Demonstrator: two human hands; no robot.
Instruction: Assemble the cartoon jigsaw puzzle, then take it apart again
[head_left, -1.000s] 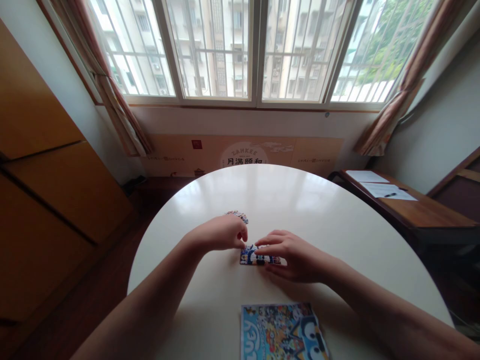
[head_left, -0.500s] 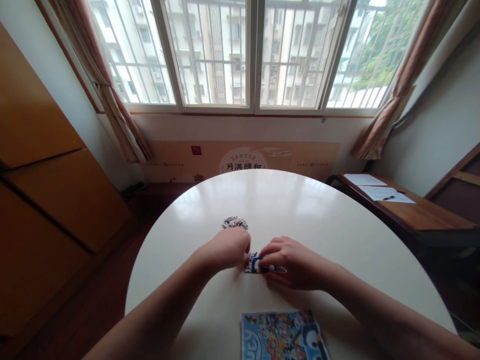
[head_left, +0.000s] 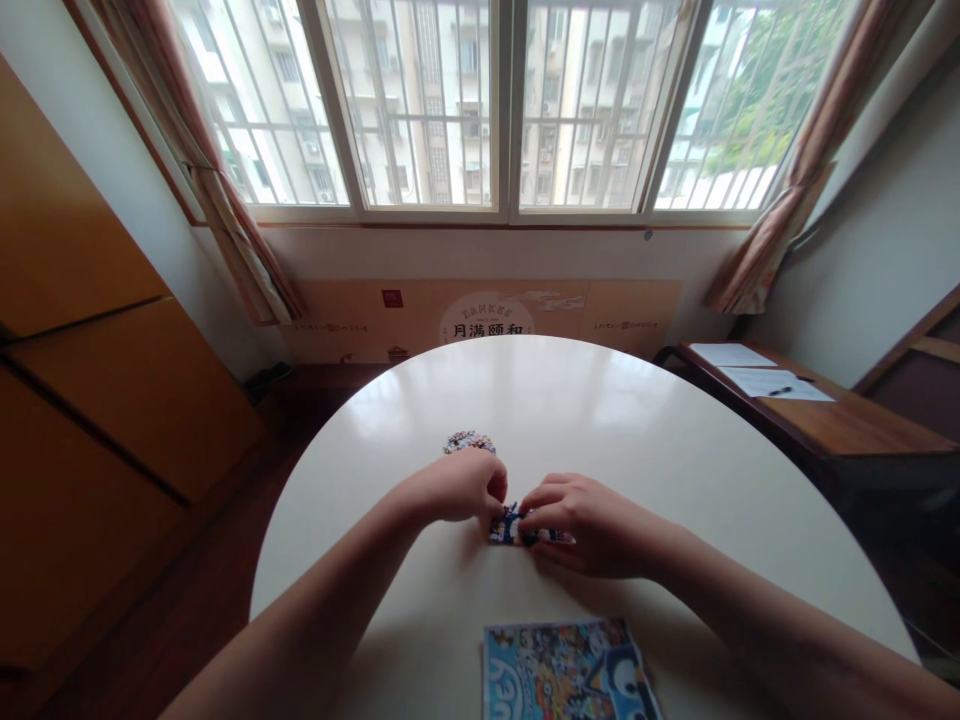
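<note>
A partly joined jigsaw puzzle (head_left: 511, 528) with dark blue and mixed colours lies on the white round table (head_left: 420, 610). My left hand (head_left: 469, 485) is closed in a pinch at its upper left corner. Whatever is between those fingertips is hidden. Over the right part of the puzzle rests my right hand (head_left: 574, 520), fingers apart and touching the joined pieces, thumb along the lower edge. A heap of loose puzzle pieces (head_left: 469, 441) lies just beyond my left hand. Closer to me is a colourful cartoon picture sheet (head_left: 566, 670), its lower edge cut off by the view.
At the right stands a wooden side table (head_left: 862, 415) with paper sheets (head_left: 772, 383) and a dark pen on it. A wooden cabinet (head_left: 82, 400) fills the left side. Beyond the table are a printed panel (head_left: 562, 310) and a barred window (head_left: 420, 120).
My left hand has shifted slightly up and away from the puzzle's left edge, fingers still pinched. My right hand stays on the puzzle.
</note>
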